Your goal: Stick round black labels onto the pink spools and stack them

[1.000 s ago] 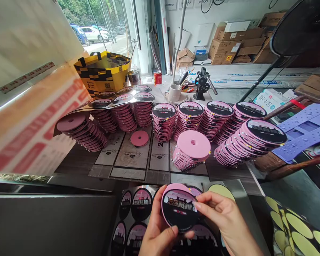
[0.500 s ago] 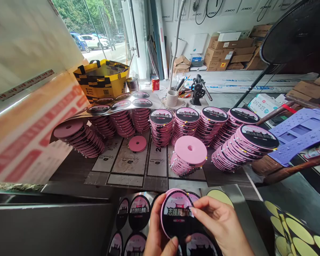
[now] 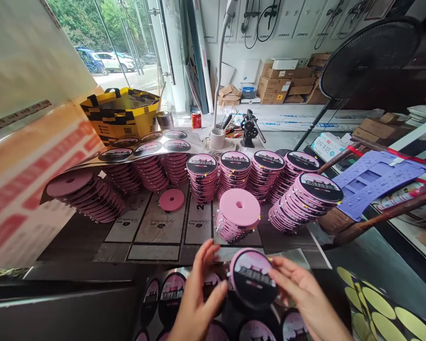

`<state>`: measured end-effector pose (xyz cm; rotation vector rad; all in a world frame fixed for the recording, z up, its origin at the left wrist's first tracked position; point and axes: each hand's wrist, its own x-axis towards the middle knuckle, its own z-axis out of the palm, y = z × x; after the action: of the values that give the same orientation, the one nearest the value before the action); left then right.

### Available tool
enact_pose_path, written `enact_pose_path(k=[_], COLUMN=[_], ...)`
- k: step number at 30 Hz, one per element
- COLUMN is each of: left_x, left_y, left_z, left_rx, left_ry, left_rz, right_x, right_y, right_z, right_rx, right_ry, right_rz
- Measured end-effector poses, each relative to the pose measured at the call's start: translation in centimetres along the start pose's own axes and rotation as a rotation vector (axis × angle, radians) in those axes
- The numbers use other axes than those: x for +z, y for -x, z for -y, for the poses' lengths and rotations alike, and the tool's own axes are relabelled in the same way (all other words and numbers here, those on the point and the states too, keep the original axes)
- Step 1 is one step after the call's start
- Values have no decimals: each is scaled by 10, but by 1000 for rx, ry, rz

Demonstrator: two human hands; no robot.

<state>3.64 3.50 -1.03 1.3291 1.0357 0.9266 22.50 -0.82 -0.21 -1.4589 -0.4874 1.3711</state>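
Observation:
A round pink foam disc with a dark printed sticker on its face is gripped at its right edge by my right hand. The print is smeared by motion. Just left of the disc, my left hand stands apart from it, fingers and thumb spread with nothing between them. Below both hands lies a sheet of round printed stickers, partly covered by the hands and the disc. Ahead of the disc stands a stack topped by a plain pink foam disc with a hole in its middle.
Several stacks of stickered discs line the table, one tilted stack at right. A single pink disc lies left of centre. Beyond are a yellow bag, a red can and a black fan. Peeled backing lies at lower right.
My left hand has let go of the disc and spread its fingers. The disc has shifted to the right in my right hand. The camera view has turned slightly right.

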Motion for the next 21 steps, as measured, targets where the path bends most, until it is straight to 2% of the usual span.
enact_pose_path(k=[2, 4, 7, 11, 15, 21], left_x=[0, 6, 23, 35, 28, 2], left_y=[-28, -53, -76, -82, -82, -86], left_z=[3, 7, 14, 20, 22, 22], left_rx=[99, 139, 167, 196, 217, 243], left_ry=[-527, -696, -767, -834, -867, -863], left_rz=[-94, -124, -162, -213, -226, -231], right_x=[-21, -37, -43, -30, -22, -24], right_y=[-8, -19, -34, -57, -81, -102], right_z=[-1, 1, 9, 17, 13, 4], right_rx=[-43, -103, -159, -183, -206, -272], right_ry=[7, 28, 76, 122, 183, 327], right_rz=[-134, -225, -278, -269, -253, -252])
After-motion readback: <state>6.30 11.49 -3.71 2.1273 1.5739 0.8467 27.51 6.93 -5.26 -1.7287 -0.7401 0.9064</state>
